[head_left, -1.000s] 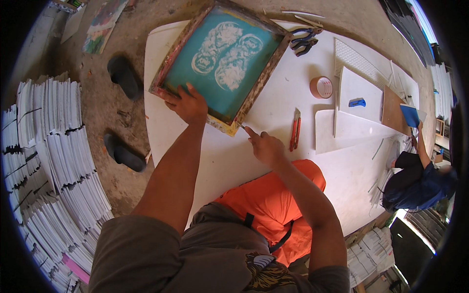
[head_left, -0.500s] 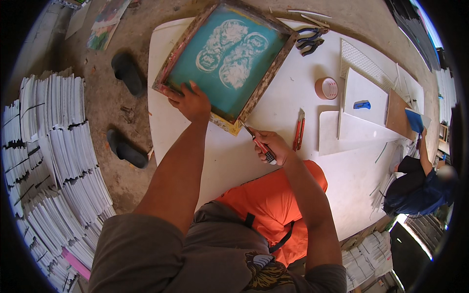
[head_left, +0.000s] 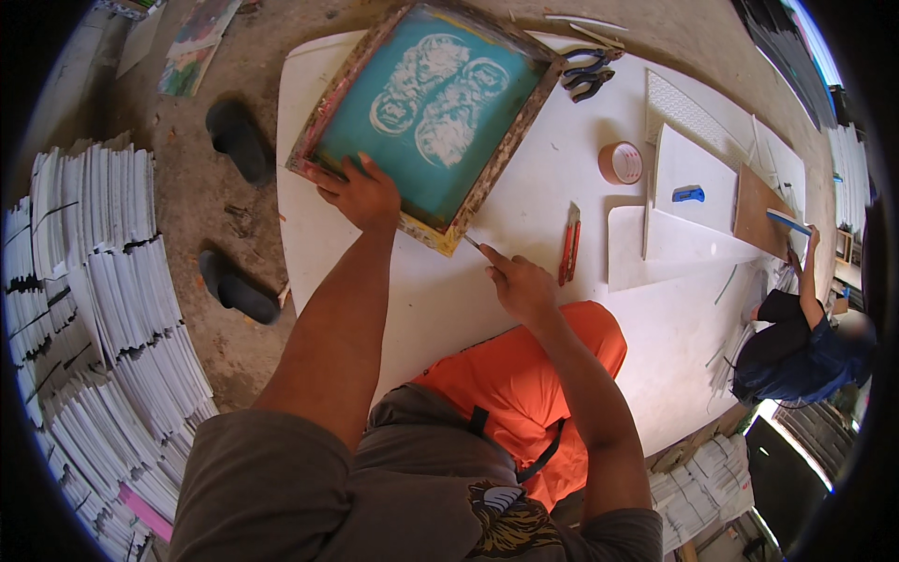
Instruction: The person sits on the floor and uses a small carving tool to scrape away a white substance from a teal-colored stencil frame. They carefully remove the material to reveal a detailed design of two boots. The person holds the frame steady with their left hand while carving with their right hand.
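A wooden screen-printing frame (head_left: 507,150) with teal mesh and a white figure-like pattern lies tilted at the far side of the white table. My left hand (head_left: 363,197) is closed over its near left edge, with the thumb and some fingers reaching onto the mesh. Close to the frame's yellowish near corner, my right hand (head_left: 524,288) grips a screwdriver (head_left: 473,243). Only the thin metal shaft shows, because my hand covers the handle. The tip points at the corner; whether it touches cannot be told. A red-handled cutter (head_left: 570,245) lies right of this hand.
Brown tape (head_left: 620,163), pliers (head_left: 590,77) and a blue cutter (head_left: 688,194) lie on the table (head_left: 534,201) and boards. Another person (head_left: 796,351) handles a blue-edged flat piece at the right. Stacked white sheets (head_left: 103,272) and dark sandals (head_left: 240,140) are at the left.
My right hand has turned over the screwdriver, so its red and black handle is now hidden. The other person's blue piece has tilted. My left hand keeps its place on the frame.
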A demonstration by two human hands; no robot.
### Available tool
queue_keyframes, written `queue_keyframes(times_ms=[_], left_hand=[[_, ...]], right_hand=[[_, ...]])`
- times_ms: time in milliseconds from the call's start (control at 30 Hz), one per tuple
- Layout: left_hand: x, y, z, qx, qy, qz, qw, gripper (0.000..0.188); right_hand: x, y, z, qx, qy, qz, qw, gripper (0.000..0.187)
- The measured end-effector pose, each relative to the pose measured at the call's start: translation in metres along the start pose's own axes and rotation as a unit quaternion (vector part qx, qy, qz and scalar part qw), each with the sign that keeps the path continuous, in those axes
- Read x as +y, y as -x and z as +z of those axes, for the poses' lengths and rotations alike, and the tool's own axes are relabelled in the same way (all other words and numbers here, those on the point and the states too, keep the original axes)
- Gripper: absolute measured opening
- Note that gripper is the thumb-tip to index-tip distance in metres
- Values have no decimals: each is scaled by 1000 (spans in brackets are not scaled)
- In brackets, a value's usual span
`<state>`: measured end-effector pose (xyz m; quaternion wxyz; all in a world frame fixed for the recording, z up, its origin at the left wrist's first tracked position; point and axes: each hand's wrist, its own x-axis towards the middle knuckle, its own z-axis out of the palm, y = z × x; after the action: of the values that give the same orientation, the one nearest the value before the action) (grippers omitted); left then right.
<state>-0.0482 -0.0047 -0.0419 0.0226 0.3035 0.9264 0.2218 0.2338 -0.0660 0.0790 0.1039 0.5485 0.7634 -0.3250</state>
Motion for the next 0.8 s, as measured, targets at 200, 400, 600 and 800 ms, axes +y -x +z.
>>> queue_keyframes(times_ms=[200,400,600,800], left_hand=[[-4,-1,7,20,-21,12,1000,59],[-1,-1,4,19,-21,6,1000,58],[1,-1,-2,17,-18,-1,1000,57],[4,-1,-8,-8,-18,-5,1000,59]], right_hand=[[-5,-3,4,0,69,3,998,44],[-16,1,3,2,208,-30,978,48],[-31,-6,-20,-38,187,-32,981,48],[-3,-16,-7,-67,-215,29,974,42]])
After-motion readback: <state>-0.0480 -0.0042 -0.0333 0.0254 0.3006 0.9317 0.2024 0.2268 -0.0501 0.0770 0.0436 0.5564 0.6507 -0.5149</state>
